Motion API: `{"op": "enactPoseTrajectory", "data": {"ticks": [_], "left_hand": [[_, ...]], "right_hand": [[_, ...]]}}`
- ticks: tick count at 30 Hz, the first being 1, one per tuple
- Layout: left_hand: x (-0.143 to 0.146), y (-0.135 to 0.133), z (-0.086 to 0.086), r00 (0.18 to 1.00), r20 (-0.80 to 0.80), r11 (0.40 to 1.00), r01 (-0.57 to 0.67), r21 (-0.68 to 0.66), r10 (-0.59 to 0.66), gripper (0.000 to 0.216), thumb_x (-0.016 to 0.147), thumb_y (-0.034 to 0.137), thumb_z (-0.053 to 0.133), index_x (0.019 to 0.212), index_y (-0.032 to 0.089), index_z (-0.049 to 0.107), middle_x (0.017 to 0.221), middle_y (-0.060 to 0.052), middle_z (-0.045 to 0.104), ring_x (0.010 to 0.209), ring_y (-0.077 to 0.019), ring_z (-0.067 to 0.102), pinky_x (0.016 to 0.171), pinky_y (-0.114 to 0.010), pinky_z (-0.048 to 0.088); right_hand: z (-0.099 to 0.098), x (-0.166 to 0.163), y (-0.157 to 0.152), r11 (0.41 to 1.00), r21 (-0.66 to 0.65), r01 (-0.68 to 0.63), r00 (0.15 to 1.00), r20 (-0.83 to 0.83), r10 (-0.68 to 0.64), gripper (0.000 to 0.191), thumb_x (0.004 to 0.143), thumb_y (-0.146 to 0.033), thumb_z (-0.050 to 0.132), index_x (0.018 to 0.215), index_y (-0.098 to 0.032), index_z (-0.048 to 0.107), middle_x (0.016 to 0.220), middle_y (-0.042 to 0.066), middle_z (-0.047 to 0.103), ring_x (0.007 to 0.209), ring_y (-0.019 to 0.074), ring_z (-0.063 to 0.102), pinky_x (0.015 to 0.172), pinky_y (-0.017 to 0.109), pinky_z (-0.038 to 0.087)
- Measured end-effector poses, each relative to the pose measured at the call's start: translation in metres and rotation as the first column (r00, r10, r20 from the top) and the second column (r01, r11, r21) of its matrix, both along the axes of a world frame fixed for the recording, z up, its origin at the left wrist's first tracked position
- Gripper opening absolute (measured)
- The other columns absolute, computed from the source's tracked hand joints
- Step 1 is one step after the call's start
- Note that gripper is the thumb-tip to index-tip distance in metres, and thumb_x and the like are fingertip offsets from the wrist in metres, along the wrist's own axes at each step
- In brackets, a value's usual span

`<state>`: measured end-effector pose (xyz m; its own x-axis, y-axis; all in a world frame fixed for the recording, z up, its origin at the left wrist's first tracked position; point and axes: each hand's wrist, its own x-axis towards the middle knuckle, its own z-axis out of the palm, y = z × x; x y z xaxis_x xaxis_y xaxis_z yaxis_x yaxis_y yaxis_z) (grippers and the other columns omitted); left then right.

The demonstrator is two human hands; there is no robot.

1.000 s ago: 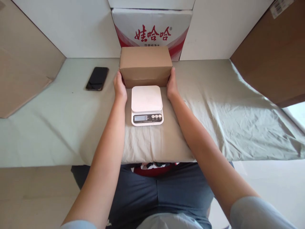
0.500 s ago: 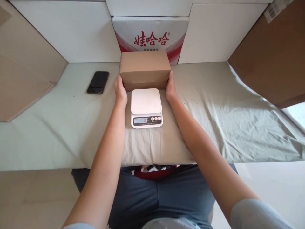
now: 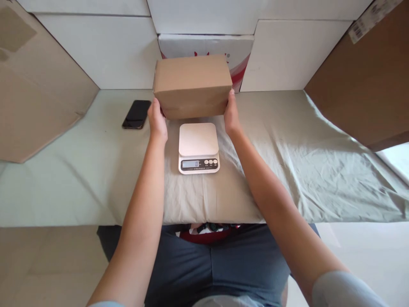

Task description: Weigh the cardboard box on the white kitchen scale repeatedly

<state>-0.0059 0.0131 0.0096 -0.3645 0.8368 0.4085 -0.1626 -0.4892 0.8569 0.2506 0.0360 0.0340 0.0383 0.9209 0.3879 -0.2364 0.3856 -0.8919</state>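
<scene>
Between my two hands is a closed brown cardboard box [image 3: 193, 85], raised above the cloth and tilted slightly. My left hand [image 3: 157, 119] grips its lower left end, and my right hand [image 3: 231, 111] grips its lower right end. The fingertips beneath and behind the box are hidden. Just in front of the box, on the cloth, sits a white digital kitchen scale [image 3: 198, 140] with a bare platform. Its small display [image 3: 191, 164] seems to read 0.
A black smartphone [image 3: 136, 114] lies left of my left hand on the pale green cloth [image 3: 83, 170]. White boxes [image 3: 102, 51] line the back, with a red-printed carton [image 3: 243, 64] among them. Large cardboard panels stand at left [image 3: 41, 94] and right [image 3: 361, 85].
Both hands have lifted the cardboard box off the cloth, and it now covers more of the red-printed carton behind. The scale stays in place; the view has shifted slightly.
</scene>
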Motion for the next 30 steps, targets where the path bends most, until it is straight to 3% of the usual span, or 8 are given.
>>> {"op": "enactPoseTrajectory", "data": {"ticks": [3,6,9,12,17,30], "left_hand": [[-0.003,-0.035,0.023,0.999,-0.049,0.999,0.023,0.024,-0.022,0.076,0.096,0.088,0.059,0.119,0.018,0.078,0.133,-0.015,0.078,0.157,-0.0326,0.056,0.133,-0.046,0.045],[0.004,-0.084,0.035,0.997,-0.07,0.997,0.045,0.067,-0.04,0.077,0.085,0.09,0.071,0.121,0.023,0.08,0.137,-0.012,0.078,0.157,-0.0331,0.056,0.134,-0.048,0.044],[0.018,-0.128,0.028,0.997,-0.076,0.998,-0.014,0.059,0.018,0.069,0.092,0.083,0.07,0.124,0.023,0.081,0.138,-0.012,0.078,0.157,-0.0315,0.057,0.134,-0.046,0.044],[0.031,-0.151,0.011,0.992,-0.033,0.992,-0.119,0.043,0.121,0.068,0.094,0.08,0.068,0.123,0.021,0.082,0.137,-0.014,0.079,0.152,-0.0321,0.062,0.132,-0.044,0.046],[0.038,-0.157,-0.005,0.982,-0.017,0.981,-0.19,0.04,0.191,0.067,0.096,0.08,0.064,0.121,0.021,0.081,0.126,-0.014,0.082,0.147,-0.0311,0.066,0.129,-0.042,0.049],[0.04,-0.156,-0.01,0.99,0.012,0.989,-0.142,0.03,0.142,0.061,0.098,0.074,0.068,0.12,0.019,0.082,0.125,-0.014,0.083,0.148,-0.0301,0.065,0.131,-0.04,0.044]], "right_hand": [[0.026,0.005,-0.03,0.997,0.072,-0.031,0.994,0.104,0.023,0.093,0.087,-0.103,0.036,0.15,-0.039,0.059,0.167,-0.006,0.06,0.178,0.0257,0.023,0.15,0.05,0.021],[0.035,0.017,-0.076,0.992,0.109,-0.064,0.986,0.163,0.046,0.083,0.09,-0.095,0.046,0.153,-0.042,0.057,0.167,-0.005,0.06,0.176,0.0284,0.028,0.149,0.054,0.023],[0.023,0.027,-0.12,0.99,0.095,-0.108,0.983,0.158,0.092,0.075,0.094,-0.081,0.057,0.158,-0.041,0.053,0.169,-0.002,0.057,0.172,0.0327,0.036,0.145,0.058,0.031],[0.008,0.03,-0.146,0.994,0.061,-0.091,0.984,0.157,0.08,0.078,0.094,-0.076,0.059,0.163,-0.042,0.046,0.172,0.0,0.053,0.169,0.0342,0.039,0.143,0.059,0.035],[0.003,0.026,-0.158,0.994,0.053,-0.098,0.981,0.173,0.087,0.087,0.09,-0.078,0.062,0.167,-0.042,0.039,0.172,0.002,0.053,0.17,0.0341,0.037,0.143,0.057,0.036],[0.0,0.024,-0.164,0.999,0.023,-0.041,0.989,0.144,0.038,0.08,0.091,-0.073,0.061,0.163,-0.04,0.045,0.174,0.003,0.051,0.167,0.033,0.041,0.142,0.055,0.037]]}}
